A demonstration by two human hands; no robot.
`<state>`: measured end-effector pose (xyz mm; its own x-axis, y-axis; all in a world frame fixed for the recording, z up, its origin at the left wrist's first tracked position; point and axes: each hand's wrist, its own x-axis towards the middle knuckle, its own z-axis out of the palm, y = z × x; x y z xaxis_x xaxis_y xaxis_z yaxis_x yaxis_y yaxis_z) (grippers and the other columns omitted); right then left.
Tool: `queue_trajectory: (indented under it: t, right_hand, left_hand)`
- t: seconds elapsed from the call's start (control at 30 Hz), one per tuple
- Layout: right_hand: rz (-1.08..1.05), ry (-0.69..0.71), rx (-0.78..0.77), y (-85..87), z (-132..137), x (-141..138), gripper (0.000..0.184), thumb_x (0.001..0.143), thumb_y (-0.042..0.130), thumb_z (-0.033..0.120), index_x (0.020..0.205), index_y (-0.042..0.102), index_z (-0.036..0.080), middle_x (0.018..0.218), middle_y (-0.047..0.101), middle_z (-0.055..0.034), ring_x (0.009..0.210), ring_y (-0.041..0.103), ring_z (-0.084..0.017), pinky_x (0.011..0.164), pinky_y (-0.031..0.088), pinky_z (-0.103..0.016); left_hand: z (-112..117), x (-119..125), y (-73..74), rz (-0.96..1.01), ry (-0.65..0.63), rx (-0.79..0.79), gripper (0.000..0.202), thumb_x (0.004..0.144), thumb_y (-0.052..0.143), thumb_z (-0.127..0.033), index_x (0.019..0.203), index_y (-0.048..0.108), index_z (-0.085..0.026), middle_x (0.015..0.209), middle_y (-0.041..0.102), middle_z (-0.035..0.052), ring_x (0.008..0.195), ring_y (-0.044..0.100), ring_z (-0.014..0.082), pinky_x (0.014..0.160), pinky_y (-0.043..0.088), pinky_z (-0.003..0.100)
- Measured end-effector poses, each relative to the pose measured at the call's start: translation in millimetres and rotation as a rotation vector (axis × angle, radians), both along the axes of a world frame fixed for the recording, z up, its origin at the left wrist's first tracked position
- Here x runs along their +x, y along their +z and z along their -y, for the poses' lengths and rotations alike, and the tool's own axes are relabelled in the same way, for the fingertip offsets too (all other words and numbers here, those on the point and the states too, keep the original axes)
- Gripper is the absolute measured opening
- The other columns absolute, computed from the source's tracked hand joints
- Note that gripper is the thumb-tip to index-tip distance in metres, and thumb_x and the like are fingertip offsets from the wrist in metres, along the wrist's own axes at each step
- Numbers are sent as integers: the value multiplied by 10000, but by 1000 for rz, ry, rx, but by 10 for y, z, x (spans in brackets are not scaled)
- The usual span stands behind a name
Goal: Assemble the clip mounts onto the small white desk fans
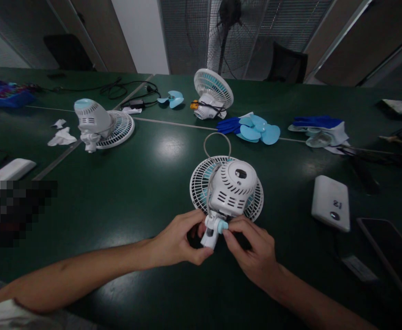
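Holding a white fan [226, 190] by its bracket [209, 236] and knob [222, 226]

Just below and right of the frame's centre, the fan lies grille-down on the dark green bench [135, 192], its rounded motor housing [237, 185] facing up. The left hand [183, 238], at lower centre, is partly closed around the white bracket, thumb against its lower end and fingers curled at its far side. The right hand [254, 243], just to the right, pinches the light-blue knob between thumb and forefinger. A pale cable [230, 145] loops up beyond the grille [198, 190].

A second fan [94, 121] rests at the upper left, and a third [214, 91] stands at upper centre. One light-blue blade set [173, 99] lies between those two; a larger rotor [260, 129] sits right of centre, touching a blue glove [229, 125]. More gloves [324, 128] are heaped at the upper right. Below them lies a white device [331, 202], with a dark phone [391, 256] near the right edge.
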<state>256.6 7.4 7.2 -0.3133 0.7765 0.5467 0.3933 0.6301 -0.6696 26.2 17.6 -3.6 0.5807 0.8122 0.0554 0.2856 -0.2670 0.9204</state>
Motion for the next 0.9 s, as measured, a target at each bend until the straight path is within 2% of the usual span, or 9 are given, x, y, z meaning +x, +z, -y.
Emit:
queue_trajectory:
  t: [0.13, 0.33, 0.6, 0.9]
  right_hand:
    - [-8, -7, -14, -13, 29, 11, 120, 941, 637, 100, 996, 625, 206, 817, 682, 1, 711, 690, -134, 673, 559, -251]
    - [14, -19, 49, -18, 55, 28, 334, 909, 615, 65, 1221, 614, 184, 947, 719, -37, 812, 725, -155, 758, 610, -271]
    - [-38, 39, 78, 0, 20, 17, 399, 894, 597, 13, 1241, 624, 206, 994, 730, -55, 886, 735, -189, 775, 630, -307]
    - [-32, 56, 17, -55, 43, 38, 362, 901, 602, 7, 1206, 623, 202, 972, 706, -58, 905, 728, -191, 801, 632, -325]
  left_hand:
    - [7, 4, 38, -4, 20, -33, 279, 785, 766, -269, 955, 561, -182, 854, 525, -19, 728, 457, 122, 630, 364, 238]
    - [7, 4, 37, 9, 35, -44, 303, 791, 784, -298, 918, 535, -183, 825, 516, -25, 707, 446, 115, 603, 355, 230]
    - [10, 1, 43, 2, 29, -41, 295, 797, 780, -296, 936, 547, -179, 827, 525, -20, 706, 457, 118, 603, 362, 231]
    - [16, 7, 59, -9, 46, -44, 280, 811, 771, -290, 941, 549, -177, 826, 541, -21, 697, 482, 115, 590, 365, 231]
